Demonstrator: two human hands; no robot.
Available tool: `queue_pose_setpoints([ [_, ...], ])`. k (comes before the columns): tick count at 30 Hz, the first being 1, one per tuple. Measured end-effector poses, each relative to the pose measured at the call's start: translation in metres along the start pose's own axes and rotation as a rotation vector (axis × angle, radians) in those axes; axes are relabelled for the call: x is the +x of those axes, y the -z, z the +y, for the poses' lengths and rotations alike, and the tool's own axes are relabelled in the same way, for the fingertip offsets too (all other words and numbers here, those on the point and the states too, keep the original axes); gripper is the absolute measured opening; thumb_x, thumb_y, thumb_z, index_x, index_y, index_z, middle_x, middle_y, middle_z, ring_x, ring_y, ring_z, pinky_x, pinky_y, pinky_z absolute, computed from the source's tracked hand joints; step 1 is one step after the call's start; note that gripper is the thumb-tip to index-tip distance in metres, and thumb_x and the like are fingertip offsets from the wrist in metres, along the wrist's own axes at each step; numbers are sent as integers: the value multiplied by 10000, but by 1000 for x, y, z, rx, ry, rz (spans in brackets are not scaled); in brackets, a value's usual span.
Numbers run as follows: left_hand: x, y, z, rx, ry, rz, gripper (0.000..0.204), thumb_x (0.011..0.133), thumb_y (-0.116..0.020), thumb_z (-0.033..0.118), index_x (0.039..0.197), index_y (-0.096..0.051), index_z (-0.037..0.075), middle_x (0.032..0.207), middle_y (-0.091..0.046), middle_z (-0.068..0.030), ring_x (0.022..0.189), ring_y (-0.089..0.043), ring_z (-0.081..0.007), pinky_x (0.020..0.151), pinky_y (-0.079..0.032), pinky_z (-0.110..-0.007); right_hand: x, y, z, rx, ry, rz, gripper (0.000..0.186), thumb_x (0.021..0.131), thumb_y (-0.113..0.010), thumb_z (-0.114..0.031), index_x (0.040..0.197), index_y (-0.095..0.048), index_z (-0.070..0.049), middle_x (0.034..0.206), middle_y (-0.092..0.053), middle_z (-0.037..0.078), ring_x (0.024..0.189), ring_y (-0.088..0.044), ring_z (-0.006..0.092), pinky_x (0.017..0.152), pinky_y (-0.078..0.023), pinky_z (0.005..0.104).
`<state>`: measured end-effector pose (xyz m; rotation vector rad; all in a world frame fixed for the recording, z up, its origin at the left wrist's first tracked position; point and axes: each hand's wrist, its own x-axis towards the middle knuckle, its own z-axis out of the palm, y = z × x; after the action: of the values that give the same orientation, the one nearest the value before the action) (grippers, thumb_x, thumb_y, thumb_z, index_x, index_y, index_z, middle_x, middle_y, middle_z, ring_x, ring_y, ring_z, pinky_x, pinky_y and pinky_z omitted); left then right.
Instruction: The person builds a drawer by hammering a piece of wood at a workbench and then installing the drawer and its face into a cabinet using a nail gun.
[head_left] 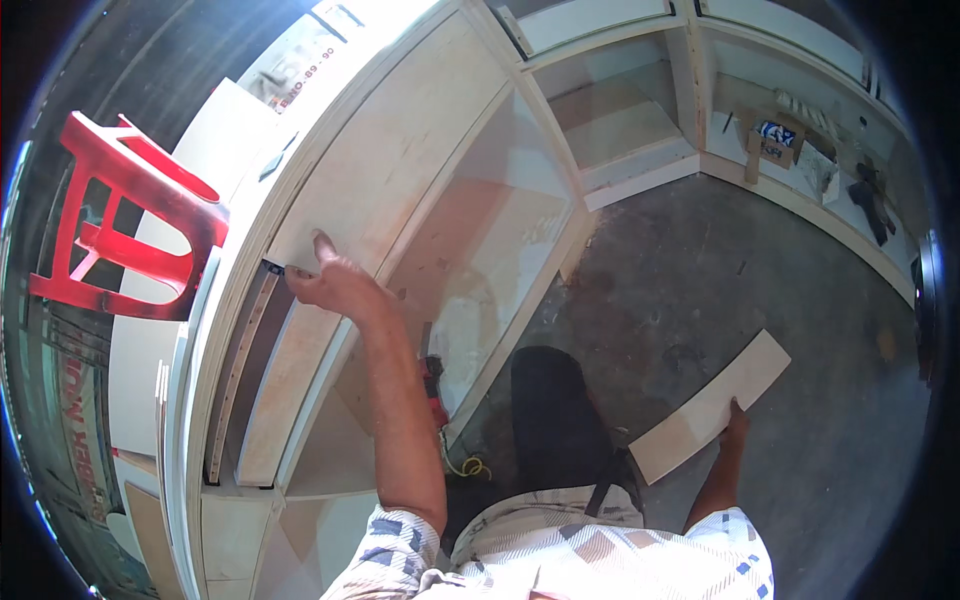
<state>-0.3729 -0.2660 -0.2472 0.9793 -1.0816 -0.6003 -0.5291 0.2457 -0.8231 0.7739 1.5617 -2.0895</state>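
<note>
1. The pale wooden cabinet (pixel 615 110) runs up the left side and bends round across the top and right, its bays facing the grey floor (pixel 640 260).
2. Set into its left run is a long pale panel (pixel 400 140), with an open slot past its near end and a narrow strip (pixel 243 375) along that slot.
3. A red plastic chair (pixel 207 230) lies tipped at the far left, beyond the cabinet's edge.
4. The pale board (pixel 695 422), long and flat, is held slantwise above the floor, to the right of the person's dark-trousered legs (pixel 548 400).
5. Of the two hands, the left hand (pixel 345 288) is at the panel's near end, thumb raised well apart from the bent fingers; I cannot tell whether it grips the edge or only touches it.
6. The right hand (pixel 737 422) is closed on the board's near long edge, a digit showing on the upper face, the others hidden.
7. A red-and-black tool (pixel 433 385) stands in the lower left bay, with a thin yellow cord (pixel 470 467) looped near it.
</note>
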Motion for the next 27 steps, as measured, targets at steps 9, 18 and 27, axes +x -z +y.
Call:
queue_pose_setpoints([
  [9, 9, 16, 7, -245, 116, -139, 507, 977, -699, 197, 1322, -520, -129, 1276, -536, -217, 1134, -585, -284, 999, -474, -405, 20, 20, -19, -1183, 40, 598, 739, 916, -671, -573, 1298, -625, 58, 1347, -617, 252, 1197, -625, 411, 967, -522, 531],
  [18, -66, 49, 32, -192, -46, -318, 340, 965, -735, 204, 1157, -650, -64, 1095, -592, -119, 1048, -585, -217, 987, -440, -385, -36, -163, -185, -713, 1120, 467, 364, 962, -704, -337, 1125, -702, -12, 1205, -673, 192, 1135, -621, 368, 976, -483, 476],
  [27, -42, 73, 22, -124, -447, -444, 259, 928, -762, 194, 1070, -673, -4, 1112, -637, -105, 1172, -585, -284, 1181, -305, -505, -308, -546, -541, -886, 1674, -445, 332, 1087, -465, -259, 1304, -667, -109, 905, -687, 55, 839, -670, 189, 810, -540, 344],
])
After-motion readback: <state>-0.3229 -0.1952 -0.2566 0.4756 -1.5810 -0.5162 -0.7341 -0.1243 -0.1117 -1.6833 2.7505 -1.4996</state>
